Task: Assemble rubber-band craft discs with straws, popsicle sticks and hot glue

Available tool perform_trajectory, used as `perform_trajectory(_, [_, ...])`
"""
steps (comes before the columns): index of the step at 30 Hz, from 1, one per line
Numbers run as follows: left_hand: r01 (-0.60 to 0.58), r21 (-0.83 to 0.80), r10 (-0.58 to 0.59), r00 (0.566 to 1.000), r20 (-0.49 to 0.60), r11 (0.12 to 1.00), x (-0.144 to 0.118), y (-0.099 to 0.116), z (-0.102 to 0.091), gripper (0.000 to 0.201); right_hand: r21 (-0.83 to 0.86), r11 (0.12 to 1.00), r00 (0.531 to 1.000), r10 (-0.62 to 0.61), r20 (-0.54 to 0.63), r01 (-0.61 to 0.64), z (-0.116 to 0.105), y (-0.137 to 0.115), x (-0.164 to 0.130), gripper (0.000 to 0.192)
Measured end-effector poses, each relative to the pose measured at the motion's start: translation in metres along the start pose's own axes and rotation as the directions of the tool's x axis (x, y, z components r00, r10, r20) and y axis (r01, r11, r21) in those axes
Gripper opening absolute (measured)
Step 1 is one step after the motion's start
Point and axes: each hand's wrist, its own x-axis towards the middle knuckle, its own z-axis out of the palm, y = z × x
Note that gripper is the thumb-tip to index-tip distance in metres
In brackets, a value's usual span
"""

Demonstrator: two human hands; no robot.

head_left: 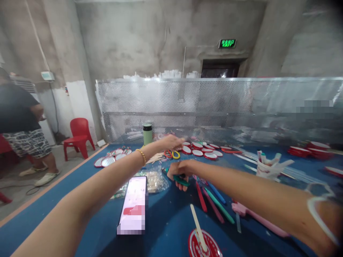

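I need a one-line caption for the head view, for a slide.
Over a blue table, the left hand reaches toward scissors while the right hand grips a green stick.

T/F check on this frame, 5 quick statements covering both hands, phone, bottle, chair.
1. The left hand reaches toward the round red-rimmed discs. True.
2. The right hand is empty. False: it holds a green stick.
3. The phone lies on the blue table, screen lit. True.
4. The green bottle lies on its side. False: it stands upright.
5. The red chair stands on the table. False: it stands on the floor beside it.
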Motion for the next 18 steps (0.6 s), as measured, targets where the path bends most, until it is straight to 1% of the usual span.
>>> perform_trajectory(1, [-0.038, -0.031, 0.037, 0.999, -0.030, 0.999, -0.001, 0.008, -0.020, 0.046, 0.012, 1.000, 0.999, 0.024, 0.045, -0.024, -0.005, 0.000, -0.005, 0.008])
perform_trajectory(3, [-0.082, -0.118, 0.069, 0.991, -0.112, 0.990, -0.008, 0.020, -0.055, 0.041, 0.035, 0.998, 0.994, 0.041, 0.103, -0.045, -0.015, 0.001, -0.013, 0.008])
perform_trajectory(4, [-0.094, -0.107, 0.078, 0.985, -0.152, 0.990, -0.012, 0.024, -0.069, 0.037, 0.045, 0.998, 0.993, 0.035, 0.114, -0.040, -0.019, 0.001, -0.016, 0.009])
perform_trajectory(5, [-0.089, -0.092, 0.071, 0.981, -0.181, 0.992, -0.017, 0.026, -0.080, 0.035, 0.054, 0.998, 0.993, 0.023, 0.114, -0.029, -0.022, 0.001, -0.019, 0.009])
perform_trajectory(7, [-0.070, -0.052, 0.059, 0.978, -0.199, 0.996, -0.029, 0.024, -0.092, 0.034, 0.067, 0.998, 0.995, -0.021, 0.094, 0.015, -0.029, 0.003, -0.023, 0.010])
perform_trajectory(10, [-0.001, 0.091, 0.019, 0.982, -0.188, 0.996, -0.045, 0.010, -0.097, 0.029, 0.065, 0.994, 0.995, -0.093, 0.043, 0.090, -0.040, 0.004, -0.032, 0.012])
perform_trajectory(11, [0.028, 0.149, -0.002, 0.984, -0.177, 0.988, -0.050, 0.003, -0.098, 0.027, 0.041, 0.993, 0.993, -0.114, 0.016, 0.113, -0.044, 0.003, -0.035, 0.013])
perform_trajectory(13, [0.093, 0.230, -0.060, 0.988, -0.145, 0.969, -0.056, -0.011, -0.099, 0.023, -0.085, 0.986, 0.986, -0.147, -0.079, 0.141, -0.052, 0.002, -0.040, 0.012])
perform_trajectory(15, [0.165, 0.307, -0.130, 0.983, -0.133, 0.937, -0.060, -0.026, -0.098, 0.018, -0.249, 0.960, 0.963, -0.178, -0.203, 0.125, -0.058, 0.000, -0.041, 0.007])
perform_trajectory(17, [0.246, 0.442, -0.202, 0.969, -0.143, 0.863, -0.058, -0.041, -0.089, 0.015, -0.365, 0.928, 0.931, -0.199, -0.305, 0.079, -0.060, 0.000, -0.037, 0.007])
perform_trajectory(18, [0.267, 0.484, -0.230, 0.964, -0.135, 0.834, -0.056, -0.048, -0.082, 0.013, -0.389, 0.920, 0.921, -0.200, -0.334, 0.059, -0.060, 0.001, -0.033, 0.009])
